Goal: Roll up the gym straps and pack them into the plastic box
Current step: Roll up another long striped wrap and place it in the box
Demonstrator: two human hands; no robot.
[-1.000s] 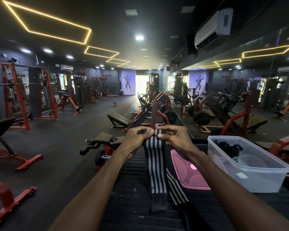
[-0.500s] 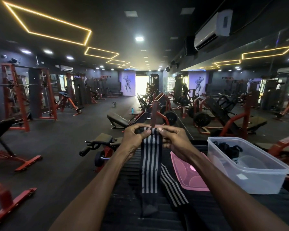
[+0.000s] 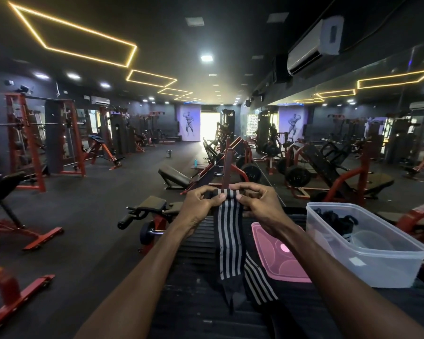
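A black strap with grey stripes (image 3: 227, 237) hangs down from both my hands in the centre of the head view. My left hand (image 3: 200, 206) pinches its rolled top end from the left, and my right hand (image 3: 257, 205) pinches it from the right. A second striped strap (image 3: 260, 282) lies on the dark ribbed surface (image 3: 194, 253) under the hanging one. The clear plastic box (image 3: 367, 250) stands to the right with dark straps (image 3: 335, 220) inside. Its pink lid (image 3: 277, 255) lies flat between the box and the straps.
Red and black gym machines, benches and weight plates fill the floor ahead and to both sides. A padded bench (image 3: 147, 206) with a handle stands just beyond the surface on the left. A mirror wall runs along the right.
The strap's hanging tail has risen as more of it is wound at the top between my fingers. Both hands stay at about the same place.
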